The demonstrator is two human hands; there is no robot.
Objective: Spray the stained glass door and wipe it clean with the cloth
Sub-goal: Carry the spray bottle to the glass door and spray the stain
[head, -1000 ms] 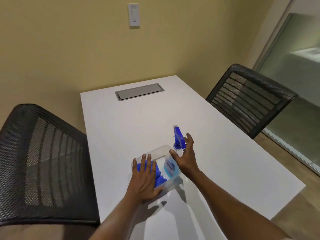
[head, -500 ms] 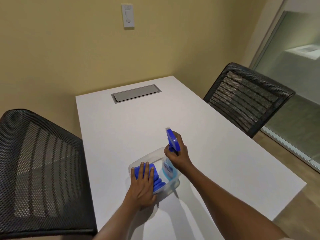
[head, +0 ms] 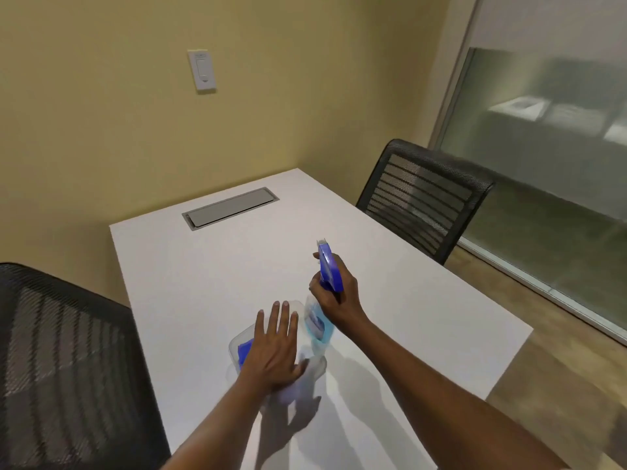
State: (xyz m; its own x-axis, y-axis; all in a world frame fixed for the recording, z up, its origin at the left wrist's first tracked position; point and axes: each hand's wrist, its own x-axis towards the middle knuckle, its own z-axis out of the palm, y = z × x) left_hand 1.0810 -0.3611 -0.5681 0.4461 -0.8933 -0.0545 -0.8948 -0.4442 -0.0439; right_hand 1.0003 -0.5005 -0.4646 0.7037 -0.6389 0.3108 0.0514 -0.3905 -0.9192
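Left of the clear plastic tub (head: 237, 344), a black mesh chair (head: 68, 361) is standing against the white table (head: 217, 273).

The tub is sitting on the table near its front edge. Inside it, at the left wall, a blue cloth (head: 245, 351) is showing; most of it is hidden.

The left hand (head: 274, 351) is lying flat over the tub, fingers straight and slightly spread, gripping nothing. Judgement: it is steadying the tub while the bottle is coming out.

At the tub's right end, the right hand (head: 336, 296) is wrapping shut around the neck of the spray bottle (head: 320, 329), forefinger reaching forward by the trigger. The bottle is tilting, base apparently inside the tub.

Bottle: blue trigger head, clear body, blue liquid, label unreadable.

Far right of the tub, beyond a second chair (head: 424, 201), the glass door (head: 549, 164) is standing well apart; frosted, stains not discernible.
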